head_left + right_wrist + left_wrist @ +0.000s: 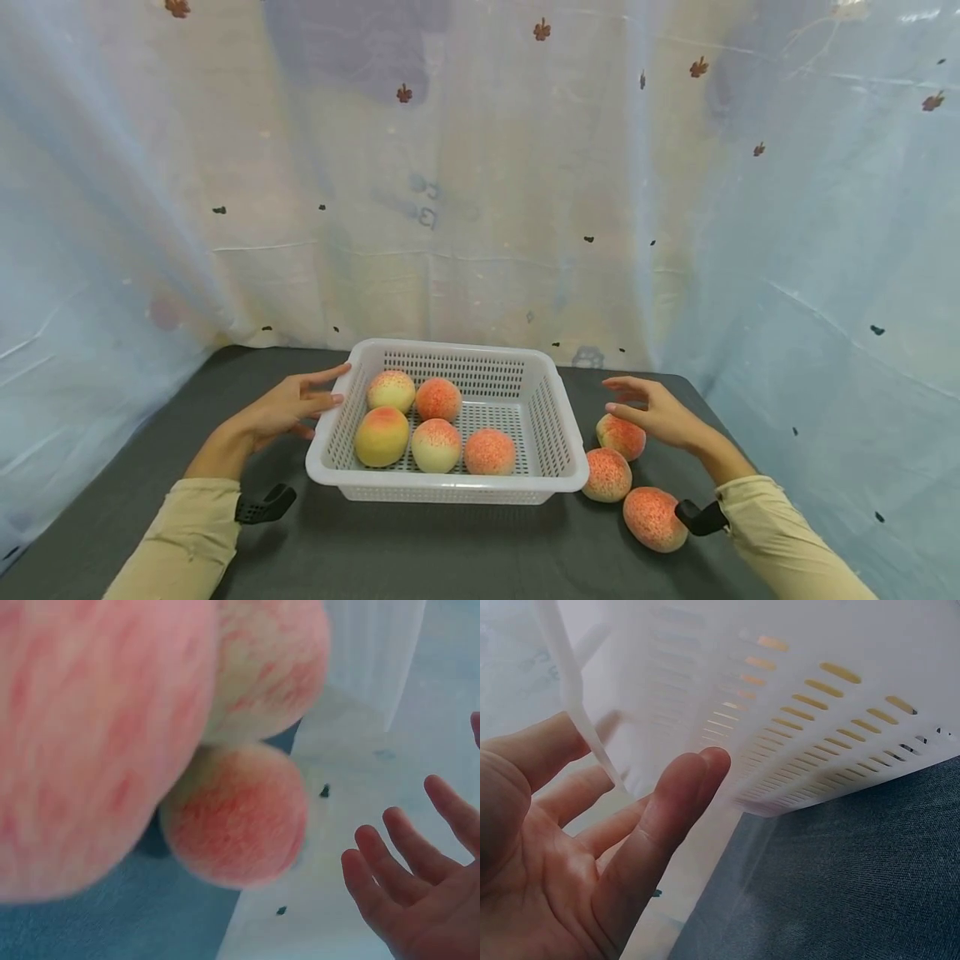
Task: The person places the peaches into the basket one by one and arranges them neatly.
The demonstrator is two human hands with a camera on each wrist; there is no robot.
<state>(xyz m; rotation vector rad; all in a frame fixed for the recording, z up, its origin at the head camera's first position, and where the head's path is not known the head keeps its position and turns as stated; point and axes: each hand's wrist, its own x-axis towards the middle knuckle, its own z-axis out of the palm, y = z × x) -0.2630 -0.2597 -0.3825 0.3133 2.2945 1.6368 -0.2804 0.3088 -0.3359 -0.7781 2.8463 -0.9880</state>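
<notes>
A white slotted plastic basket (562, 425) stands on the dark table with several peaches in it, among them a yellow one (382, 437) and a reddish one (490, 452). My left hand (288, 406) is at the basket's left rim, index finger and thumb extended against it. In the left wrist view, the fingers (671, 799) lie loosely spread beside the slotted wall (840, 697). Over the loose peaches right of the basket, my right hand (656, 410) hovers with relaxed fingers and holds nothing. Three peaches lie there: a far one (621, 437), a middle one (607, 475) and a near one (654, 519).
A pale plastic curtain (480, 208) with small leaf marks hangs behind and on both sides of the table. Dark tabletop (420, 550) extends in front of the basket. Black wrist straps (266, 505) sit at both sleeves.
</notes>
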